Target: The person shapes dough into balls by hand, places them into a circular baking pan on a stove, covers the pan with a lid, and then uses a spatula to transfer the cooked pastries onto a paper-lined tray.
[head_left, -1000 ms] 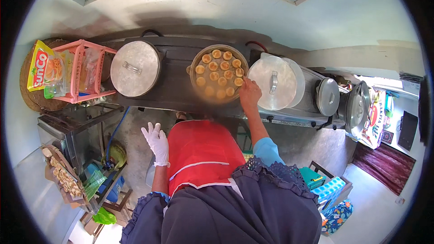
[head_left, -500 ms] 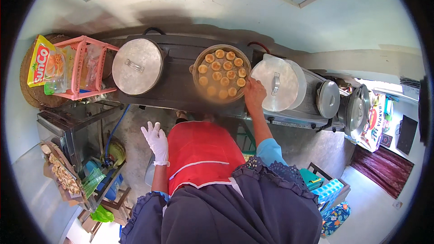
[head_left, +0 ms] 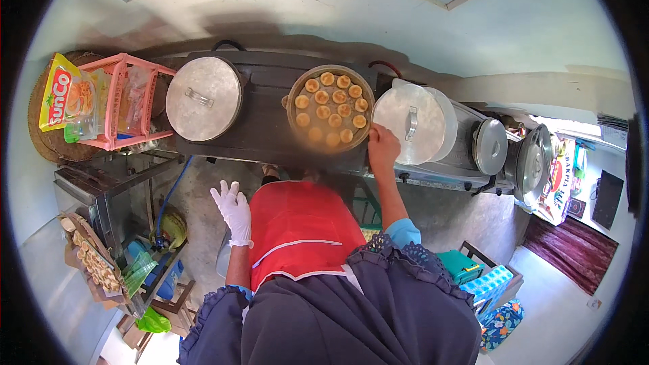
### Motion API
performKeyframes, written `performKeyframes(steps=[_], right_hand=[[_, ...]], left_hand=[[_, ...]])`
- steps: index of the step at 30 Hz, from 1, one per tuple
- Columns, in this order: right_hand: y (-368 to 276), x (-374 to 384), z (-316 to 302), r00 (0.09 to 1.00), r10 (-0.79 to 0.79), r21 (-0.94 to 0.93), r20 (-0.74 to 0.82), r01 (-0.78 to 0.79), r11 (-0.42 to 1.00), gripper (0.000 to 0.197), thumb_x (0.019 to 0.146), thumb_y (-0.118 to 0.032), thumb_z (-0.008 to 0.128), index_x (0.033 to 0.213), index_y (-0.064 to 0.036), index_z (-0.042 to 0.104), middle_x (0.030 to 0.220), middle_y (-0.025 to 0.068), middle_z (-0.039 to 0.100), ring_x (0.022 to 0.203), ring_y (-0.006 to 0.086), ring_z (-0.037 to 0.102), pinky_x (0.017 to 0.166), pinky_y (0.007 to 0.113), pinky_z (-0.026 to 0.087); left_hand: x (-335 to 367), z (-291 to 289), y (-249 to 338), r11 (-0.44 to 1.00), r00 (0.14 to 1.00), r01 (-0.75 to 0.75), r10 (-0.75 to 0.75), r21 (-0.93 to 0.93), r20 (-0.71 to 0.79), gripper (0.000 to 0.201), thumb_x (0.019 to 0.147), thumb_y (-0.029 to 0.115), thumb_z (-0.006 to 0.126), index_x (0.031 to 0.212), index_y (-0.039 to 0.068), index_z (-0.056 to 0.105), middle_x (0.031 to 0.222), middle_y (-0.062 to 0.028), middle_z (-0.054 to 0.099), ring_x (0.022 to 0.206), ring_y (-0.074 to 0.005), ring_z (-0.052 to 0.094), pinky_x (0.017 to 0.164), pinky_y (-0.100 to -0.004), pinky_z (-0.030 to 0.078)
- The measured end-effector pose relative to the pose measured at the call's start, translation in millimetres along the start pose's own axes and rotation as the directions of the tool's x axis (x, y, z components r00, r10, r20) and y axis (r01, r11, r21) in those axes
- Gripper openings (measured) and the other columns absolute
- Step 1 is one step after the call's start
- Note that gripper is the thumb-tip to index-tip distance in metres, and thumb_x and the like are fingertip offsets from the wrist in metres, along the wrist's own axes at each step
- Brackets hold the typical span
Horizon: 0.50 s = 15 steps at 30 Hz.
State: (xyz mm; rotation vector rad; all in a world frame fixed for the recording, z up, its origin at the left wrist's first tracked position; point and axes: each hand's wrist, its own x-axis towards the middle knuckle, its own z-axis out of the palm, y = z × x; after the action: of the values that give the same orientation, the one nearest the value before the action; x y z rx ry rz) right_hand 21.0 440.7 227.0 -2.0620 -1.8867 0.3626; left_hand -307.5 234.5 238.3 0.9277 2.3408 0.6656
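your bare right hand (head_left: pixel 382 147) curls at the pan's (head_left: pixel 329 68) right edge, upper middle of the frame; i can't tell if it grips. buns (head_left: pixel 339 96) sit apart inside, maybe so none stick. your gloved left hand (head_left: pixel 234 215) spreads open.

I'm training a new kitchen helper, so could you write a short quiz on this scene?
1. Which hand wears the white glove?
2. True or false: the right hand is at the edge of the pan of round cakes.
3. What colour is the basket on the left? (a) blue (b) pink (c) black

Key: 1. The left hand. 2. True. 3. (b).
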Motion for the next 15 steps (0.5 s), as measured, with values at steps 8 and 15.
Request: performKeyframes(steps=[8,15], right_hand=[[75.4,24.7,-18.3,0.919,0.250,-0.062,-0.306,-0.282,0.958,0.031,0.084,-0.017,0.066,0.113,-0.0060,0.063,0.091,0.0165,0.064,0.090,0.0363,0.066,0.079,0.047,0.051],[127.1,37.7,-12.7,0.925,0.362,-0.247,-0.119,-0.380,0.891,0.036,0.081,-0.037,0.071,0.092,-0.0031,0.069,0.087,0.0197,0.067,0.086,0.0375,0.065,0.077,0.050,0.051]], left_hand=[[-0.1,3.8,-8.6,1.000,1.000,0.003,-0.003,0.031,-0.021,0.035,0.086,0.000,0.056,0.120,0.000,0.066,0.147,-0.0272,0.040,0.147,-0.0375,0.017,0.115,-0.0387,0.027],[-0.9,-0.1,0.2,1.000,1.000,0.000,0.000,-0.014,-0.018,0.034,0.086,0.000,0.057,0.119,-0.001,0.065,0.147,-0.0278,0.039,0.147,-0.0380,0.017,0.114,-0.0379,0.029]])
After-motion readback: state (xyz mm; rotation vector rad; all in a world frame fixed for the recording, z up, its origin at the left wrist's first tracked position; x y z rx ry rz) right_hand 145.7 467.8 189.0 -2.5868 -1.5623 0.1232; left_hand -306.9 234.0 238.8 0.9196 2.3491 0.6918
